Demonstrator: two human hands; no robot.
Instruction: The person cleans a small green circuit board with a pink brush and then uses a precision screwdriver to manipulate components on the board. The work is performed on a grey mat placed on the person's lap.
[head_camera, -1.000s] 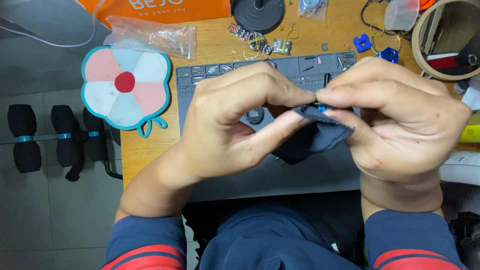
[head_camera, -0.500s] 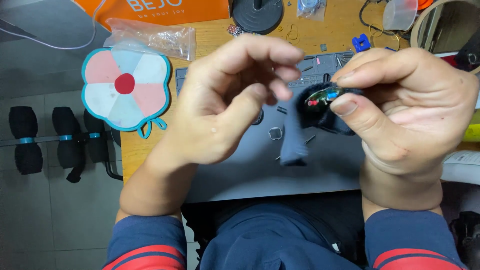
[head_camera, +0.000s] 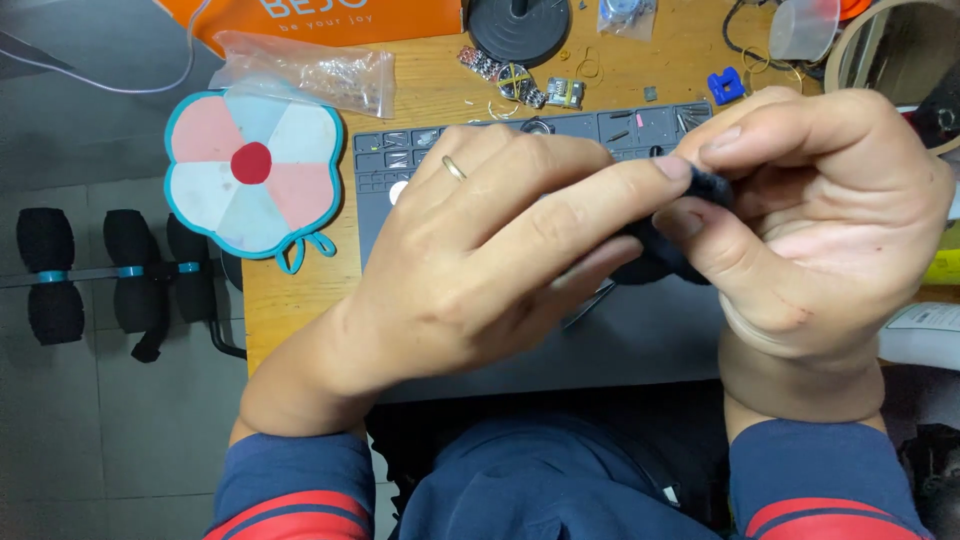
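Pink-and-white flower-shaped mat (head_camera: 252, 172) lies at ten o'clock on the wooden tabletop (head_camera: 300, 300). My left hand (head_camera: 480, 260) pinches the dark cloth (head_camera: 665, 255) at centre, above the grey tray (head_camera: 640, 340); my right hand (head_camera: 820, 230), at three o'clock, closes round the same cloth.

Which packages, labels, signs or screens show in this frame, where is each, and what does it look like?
Orange package: top edge of the desk, left of centre; flat, orange with white print.
Clear plastic bag: just below it, above the flower-shaped mat; crumpled, transparent, small parts inside.
White label: right edge, beside the right hand; dark print, partly cut off.
No screens or signs.
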